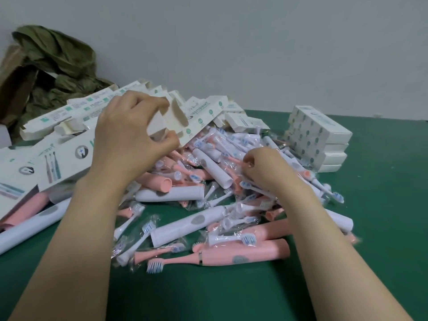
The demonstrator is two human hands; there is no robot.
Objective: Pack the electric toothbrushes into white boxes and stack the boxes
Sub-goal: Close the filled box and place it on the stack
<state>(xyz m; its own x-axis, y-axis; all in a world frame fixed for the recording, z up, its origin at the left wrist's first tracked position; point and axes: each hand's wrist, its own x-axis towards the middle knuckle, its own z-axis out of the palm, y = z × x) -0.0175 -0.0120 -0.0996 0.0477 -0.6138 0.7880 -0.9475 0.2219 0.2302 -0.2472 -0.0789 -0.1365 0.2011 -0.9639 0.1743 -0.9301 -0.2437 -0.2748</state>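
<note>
A heap of pink and white electric toothbrush handles and wrapped brush heads (208, 205) covers the middle of the green table. My left hand (129, 137) grips an open white box (178, 119) by its end flaps, above the heap's far left side. My right hand (264, 167) pinches a wrapped pink brush head (234, 161) in the heap. A pink toothbrush with its head fitted (231, 256) lies at the near edge of the heap. A stack of closed white boxes (317, 140) stands at the right.
Many empty white boxes (69, 117) lie piled at the back left, some spilling toward the left edge. Behind them sit a crumpled olive-green bag (58, 66) and brown cardboard. Bare green table (382, 228) shows to the right and in front. A grey wall rises behind.
</note>
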